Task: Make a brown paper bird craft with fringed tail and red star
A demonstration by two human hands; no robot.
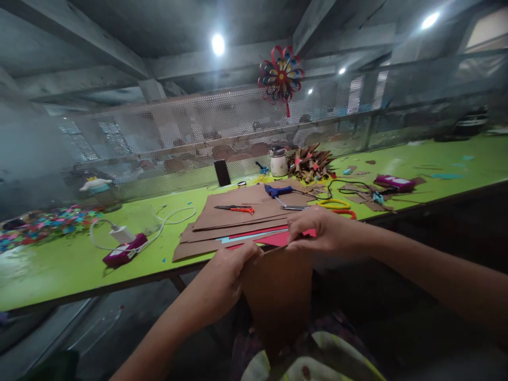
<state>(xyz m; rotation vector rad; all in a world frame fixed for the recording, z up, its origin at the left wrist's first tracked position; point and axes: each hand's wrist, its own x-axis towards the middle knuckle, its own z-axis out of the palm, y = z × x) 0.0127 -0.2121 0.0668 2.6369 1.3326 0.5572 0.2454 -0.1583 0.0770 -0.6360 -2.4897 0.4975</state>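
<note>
A brown paper sheet hangs down over my lap, just below the front edge of the green table. My left hand pinches its top left corner. My right hand pinches the top right edge. Both hands are closed on the sheet. Right behind my hands, a stack of brown, red and light-blue paper sheets lies on the table.
Orange-handled scissors and a blue glue gun rest on the stack. A magenta device with white charger and cable lies left. Colourful paper scraps, a phone, a jar and folded paper pieces stand farther back by the mesh wall.
</note>
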